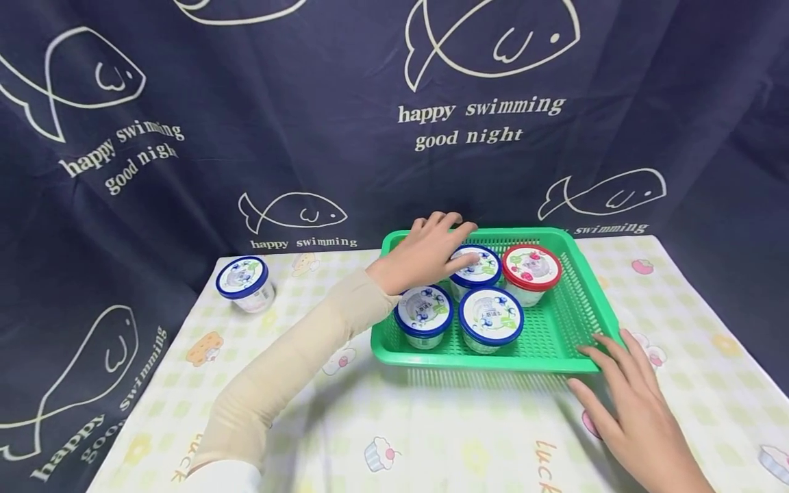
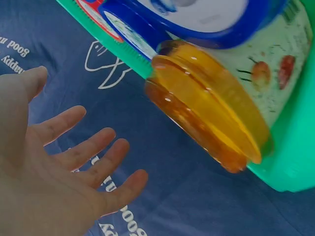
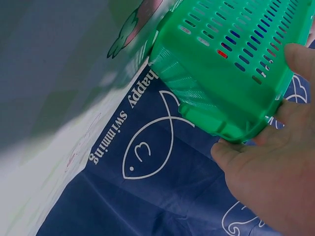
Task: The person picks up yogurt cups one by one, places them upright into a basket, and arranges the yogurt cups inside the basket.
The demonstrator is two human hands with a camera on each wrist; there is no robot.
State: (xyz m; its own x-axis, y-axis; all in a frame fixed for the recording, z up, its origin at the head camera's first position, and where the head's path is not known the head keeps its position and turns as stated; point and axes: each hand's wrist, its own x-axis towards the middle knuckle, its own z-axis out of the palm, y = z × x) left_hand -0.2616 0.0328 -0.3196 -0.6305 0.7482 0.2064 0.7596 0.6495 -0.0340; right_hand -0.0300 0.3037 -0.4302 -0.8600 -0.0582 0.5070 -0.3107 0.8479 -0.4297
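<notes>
A green plastic basket (image 1: 573,322) holds several lidded tubs: blue-lidded ones with blueberry pictures, such as the front tub (image 1: 491,315), and one red-lidded tub (image 1: 532,267). My left hand (image 1: 425,250) reaches over the back left of the basket, its thumb overlapping the rear blue-lidded tub (image 1: 483,267). In the left wrist view the fingers (image 2: 106,147) are spread with nothing held, beside a shiny see-through amber object (image 2: 206,108) at the basket's rim. At the front right corner my right hand (image 1: 641,411) holds the basket's rim, thumb outside and fingertips over the edge.
Another blue-lidded tub (image 1: 245,282) stands alone at the table's back left. A checked cloth with cartoon prints covers the table (image 1: 431,424). Directly behind the table hangs a dark blue curtain (image 1: 345,137) with white fish drawings and lettering.
</notes>
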